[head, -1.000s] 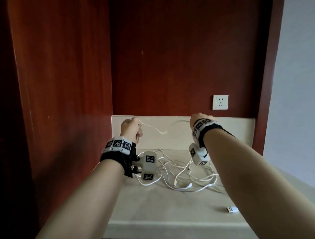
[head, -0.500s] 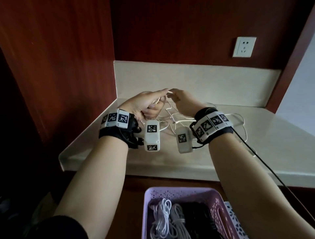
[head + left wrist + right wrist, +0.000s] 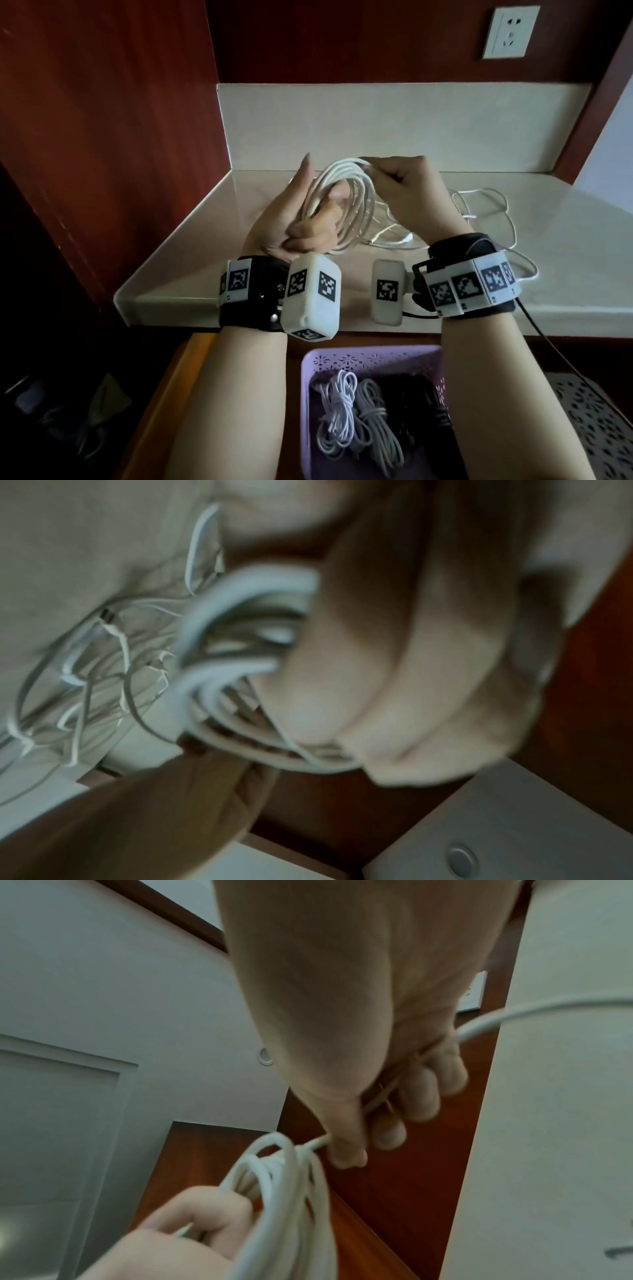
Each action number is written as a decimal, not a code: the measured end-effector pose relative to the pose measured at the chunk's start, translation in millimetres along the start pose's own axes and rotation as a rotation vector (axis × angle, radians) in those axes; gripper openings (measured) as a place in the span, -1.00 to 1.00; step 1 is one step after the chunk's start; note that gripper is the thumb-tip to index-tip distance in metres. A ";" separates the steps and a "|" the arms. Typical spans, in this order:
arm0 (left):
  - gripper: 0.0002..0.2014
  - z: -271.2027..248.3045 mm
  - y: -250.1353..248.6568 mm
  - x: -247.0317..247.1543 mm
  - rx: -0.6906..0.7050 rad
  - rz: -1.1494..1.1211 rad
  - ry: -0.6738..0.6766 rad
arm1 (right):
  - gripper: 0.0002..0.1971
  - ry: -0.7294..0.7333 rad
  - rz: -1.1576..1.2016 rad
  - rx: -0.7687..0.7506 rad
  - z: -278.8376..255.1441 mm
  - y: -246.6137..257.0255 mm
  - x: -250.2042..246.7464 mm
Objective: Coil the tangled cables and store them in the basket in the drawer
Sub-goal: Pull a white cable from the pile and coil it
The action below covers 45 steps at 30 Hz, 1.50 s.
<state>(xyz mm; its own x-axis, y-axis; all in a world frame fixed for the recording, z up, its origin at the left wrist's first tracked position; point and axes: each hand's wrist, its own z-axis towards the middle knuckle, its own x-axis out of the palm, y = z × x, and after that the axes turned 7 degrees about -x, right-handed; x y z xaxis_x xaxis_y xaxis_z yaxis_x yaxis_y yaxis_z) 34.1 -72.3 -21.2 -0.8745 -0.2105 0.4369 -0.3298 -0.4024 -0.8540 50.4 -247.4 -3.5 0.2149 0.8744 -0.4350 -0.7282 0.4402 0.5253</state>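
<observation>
Left hand (image 3: 301, 219) grips coil (image 3: 346, 202), right hand (image 3: 411, 192) pinches tail. Risk: loops spring loose if grip slackens before tying.

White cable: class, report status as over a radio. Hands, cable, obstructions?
Left hand grips white cable coil. Right hand pinches its free end. Loose cables on counter. Basket below, coils inside.

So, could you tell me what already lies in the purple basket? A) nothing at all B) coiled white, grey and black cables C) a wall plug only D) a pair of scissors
B: the head view shows the purple basket holding tied bundles, a white cable, a grey one and black ones beside them.
</observation>
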 end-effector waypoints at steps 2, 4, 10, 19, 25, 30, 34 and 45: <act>-0.66 0.6 -7.9 -2.9 0.112 -0.134 0.014 | -0.73 0.078 -0.039 -0.004 -0.2 -3.7 1.9; -0.70 -3.0 -17.8 -3.7 0.278 -0.209 -0.107 | -0.67 0.142 -0.080 0.026 -2.0 -8.9 2.3; -0.68 -16.1 -33.4 0.0 0.582 -0.390 -0.344 | -0.74 0.114 -0.127 0.058 -1.3 -17.8 2.3; -0.69 -20.8 -46.0 17.3 0.150 -0.136 -0.511 | -0.62 -0.506 -0.208 0.072 6.9 -28.3 -0.6; -0.67 -7.3 -41.1 19.4 0.268 -0.163 -0.644 | -0.56 -0.364 -0.254 0.182 3.4 -34.2 5.6; -0.61 -6.7 -37.7 9.4 0.587 -0.277 -0.493 | -0.70 -0.135 -0.210 0.215 3.1 -28.9 12.5; -0.51 -11.4 -38.5 1.5 0.954 -0.454 -0.470 | -0.80 0.404 -0.227 0.171 -5.3 -13.5 27.5; -0.53 2.4 -26.0 -20.0 0.812 0.699 -1.522 | -0.89 0.681 0.067 0.107 -7.0 34.7 -7.4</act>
<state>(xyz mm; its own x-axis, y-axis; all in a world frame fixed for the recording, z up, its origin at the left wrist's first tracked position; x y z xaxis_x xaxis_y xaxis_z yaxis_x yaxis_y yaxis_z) 61.0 -59.7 -7.0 0.4222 -0.8374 0.3472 0.5348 -0.0792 -0.8413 19.0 -240.0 12.8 -0.3099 0.5930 -0.7432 -0.6500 0.4383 0.6208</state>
